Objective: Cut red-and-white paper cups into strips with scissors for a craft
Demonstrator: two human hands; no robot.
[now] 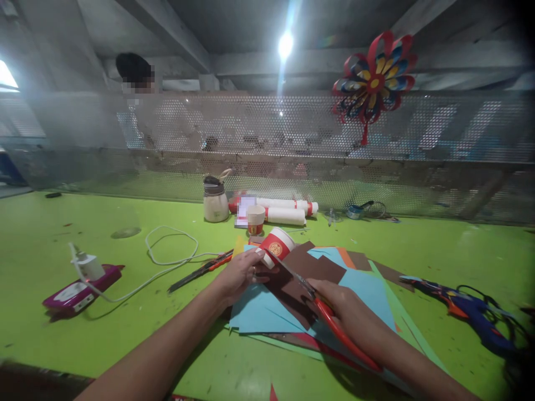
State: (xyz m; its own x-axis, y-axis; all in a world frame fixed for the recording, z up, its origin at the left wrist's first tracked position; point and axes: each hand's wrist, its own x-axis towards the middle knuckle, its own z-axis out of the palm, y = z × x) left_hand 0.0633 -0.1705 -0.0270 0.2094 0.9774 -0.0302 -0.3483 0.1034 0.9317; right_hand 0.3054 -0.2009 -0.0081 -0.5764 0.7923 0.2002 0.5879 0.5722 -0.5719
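My left hand [246, 274] holds a red and white paper cup [277, 245], tilted on its side above the paper pile. In my right hand [340, 301] are scissors with red handles [334, 326]; their blades point up and left, and the tip lies by the cup's side. Whether the tip touches the cup is hard to tell. Beneath both hands lie blue sheets [267, 309] and dark brown paper [328, 268], with green and orange sheets at the edges. A second paper cup [256, 220] stands upright just behind.
A purple power strip [81, 295] with a white plug and cable sits left, near a black and orange cutter [200, 271]. A blue glue gun [476, 314] lies right. A jar [215, 201] and white rolls [286, 216] stand before a mesh partition; a person is beyond.
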